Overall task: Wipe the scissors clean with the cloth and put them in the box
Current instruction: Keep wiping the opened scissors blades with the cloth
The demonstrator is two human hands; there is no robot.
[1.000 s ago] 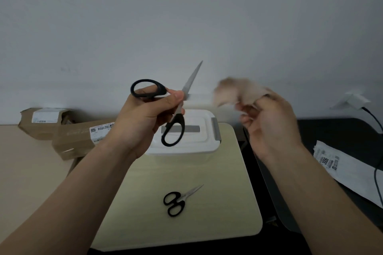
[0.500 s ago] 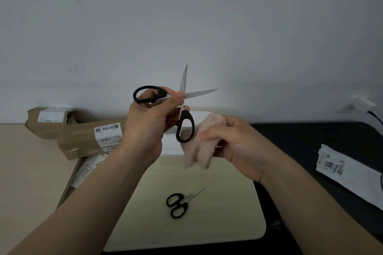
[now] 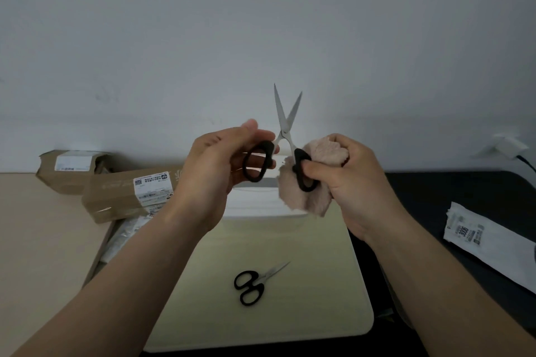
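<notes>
While the left hand [image 3: 214,165] grips one black handle loop of the scissors [image 3: 282,133], the right hand [image 3: 356,180] keeps the pinkish cloth [image 3: 304,197] bunched in its palm and pinches the other loop against it with the thumb (so both hands are closed on the same pair). From the head view, these scissors are held up in the air, blades spread in a narrow V with the tips pointing up. Just behind and below the hands stands the white box [image 3: 255,206], partly hidden by them, at the far end of a pale mat [image 3: 290,322]. A second pair [image 3: 251,286] lies on that mat, nearer the person. Two labelled cardboard parcels [image 3: 121,197] lie to the left, and a white packet [image 3: 478,243] lies to the right.
</notes>
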